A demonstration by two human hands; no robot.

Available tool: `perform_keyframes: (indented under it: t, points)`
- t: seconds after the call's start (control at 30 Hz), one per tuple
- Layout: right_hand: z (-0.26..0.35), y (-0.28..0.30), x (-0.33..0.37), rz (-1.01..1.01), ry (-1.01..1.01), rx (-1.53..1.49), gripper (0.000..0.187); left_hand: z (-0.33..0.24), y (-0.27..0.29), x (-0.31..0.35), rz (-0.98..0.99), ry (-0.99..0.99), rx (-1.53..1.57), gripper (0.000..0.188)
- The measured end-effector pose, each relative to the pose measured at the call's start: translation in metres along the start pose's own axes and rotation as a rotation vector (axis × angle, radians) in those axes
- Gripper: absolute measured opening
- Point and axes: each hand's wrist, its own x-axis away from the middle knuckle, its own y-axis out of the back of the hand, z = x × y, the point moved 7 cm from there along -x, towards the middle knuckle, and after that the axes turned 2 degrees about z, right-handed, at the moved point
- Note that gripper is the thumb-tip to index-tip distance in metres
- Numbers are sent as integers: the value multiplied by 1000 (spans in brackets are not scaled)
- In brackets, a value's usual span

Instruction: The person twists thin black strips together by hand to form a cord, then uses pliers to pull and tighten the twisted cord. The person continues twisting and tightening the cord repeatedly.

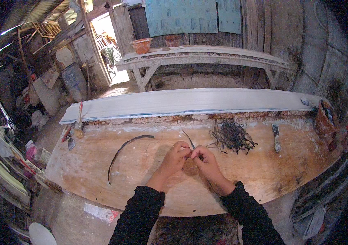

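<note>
Both hands, left [176,158] and right [208,164], closed at fingertips, pinching a thin dark strip [187,137] between them; its free end points away, beyond the fingers. Main risk, my judgement: a loose pinch on so slim a piece lets it slip or twist. Wrists low over the wooden tabletop [174,196], forearms converging, thumbs nearly meeting. Left of the left hand: a curved dark strip [141,136], lying apart. Beyond and right of the right hand: a black tangle [233,138]; strands could snag if pulled. Farther ahead: long white slab [194,100].
</note>
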Motion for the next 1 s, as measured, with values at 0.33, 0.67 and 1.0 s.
perform_keyframes:
  t: [0.33, 0.67, 1.0]
  points:
    - [3, -5, 2, 9, 58, -19, 10, 10, -2, 1, -55, 25, 45, 18]
    - [1, -1, -4, 18, -51, 196, 6, 9, 9, 4, -141, 44, 19, 24]
    - [-10, 18, -7, -146, -262, -446, 11, 21, -32, 16, -15, 430, 801, 39]
